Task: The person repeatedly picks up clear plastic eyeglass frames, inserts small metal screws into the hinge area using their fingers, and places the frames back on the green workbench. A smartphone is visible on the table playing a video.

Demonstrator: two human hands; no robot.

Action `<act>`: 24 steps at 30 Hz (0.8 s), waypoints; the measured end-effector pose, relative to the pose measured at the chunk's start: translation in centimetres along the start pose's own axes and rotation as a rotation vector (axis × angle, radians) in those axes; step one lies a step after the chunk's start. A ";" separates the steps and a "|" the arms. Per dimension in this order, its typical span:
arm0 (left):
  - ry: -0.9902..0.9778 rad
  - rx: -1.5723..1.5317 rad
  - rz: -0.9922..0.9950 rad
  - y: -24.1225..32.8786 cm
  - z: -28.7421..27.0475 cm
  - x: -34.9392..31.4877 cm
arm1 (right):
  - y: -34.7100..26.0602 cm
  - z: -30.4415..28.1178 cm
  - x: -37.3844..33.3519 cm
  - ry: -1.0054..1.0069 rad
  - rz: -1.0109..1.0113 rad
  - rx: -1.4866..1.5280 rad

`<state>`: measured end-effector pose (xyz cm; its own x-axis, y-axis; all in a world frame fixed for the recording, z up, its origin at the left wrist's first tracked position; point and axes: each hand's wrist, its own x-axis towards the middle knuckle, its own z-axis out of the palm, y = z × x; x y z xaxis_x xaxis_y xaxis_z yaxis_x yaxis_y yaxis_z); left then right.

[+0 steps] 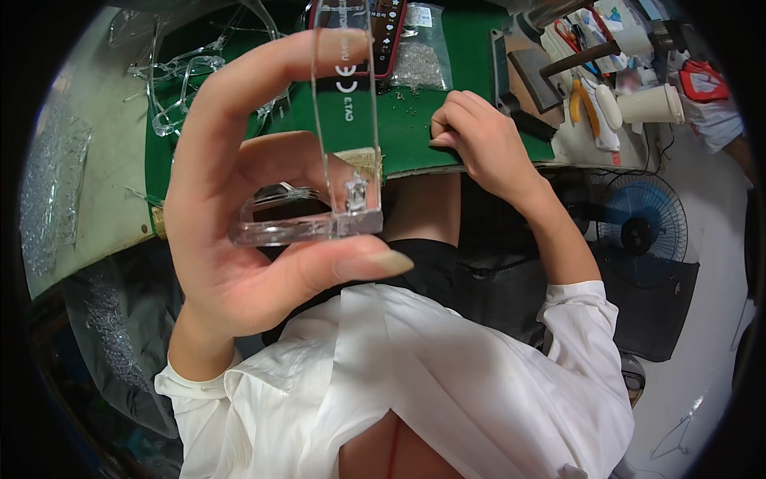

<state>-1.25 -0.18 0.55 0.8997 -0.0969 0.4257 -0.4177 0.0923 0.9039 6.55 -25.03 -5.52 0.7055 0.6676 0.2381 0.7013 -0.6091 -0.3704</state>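
Note:
Close in front of me, my left hand holds a clear plastic eyeglass frame. Its thumb lies under the frame's lower edge and its index finger curls over the temple arm, which points upward with white print on it. A small metal hinge shows at the corner where the arm meets the front. On the near edge of the green mat rests my right hand, its fingers curled together; whatever they may hold is hidden. Tiny loose parts lie scattered beside it.
Several clear eyeglass frames are heaped at the back left. A phone and a plastic bag of small clear parts lie beyond my hands. Yellow-handled pliers, a white cup and a fan are at the right.

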 end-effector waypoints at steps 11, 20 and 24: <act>-0.322 -0.005 -0.110 -1.4 4.5 1.6 | -5.3 -7.5 0.7 0.399 -0.340 0.341; -0.325 0.043 -0.102 -2.1 5.4 1.7 | -5.3 -7.8 0.6 0.380 -0.315 0.285; -0.339 0.056 -0.132 -1.9 5.3 1.7 | -5.1 -7.9 0.6 0.365 -0.314 0.303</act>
<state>0.41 -5.78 -0.19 0.8572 -0.4282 0.2863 -0.3151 0.0038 0.9491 4.19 -24.90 3.62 0.4949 0.5728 0.6534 0.8605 -0.2189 -0.4599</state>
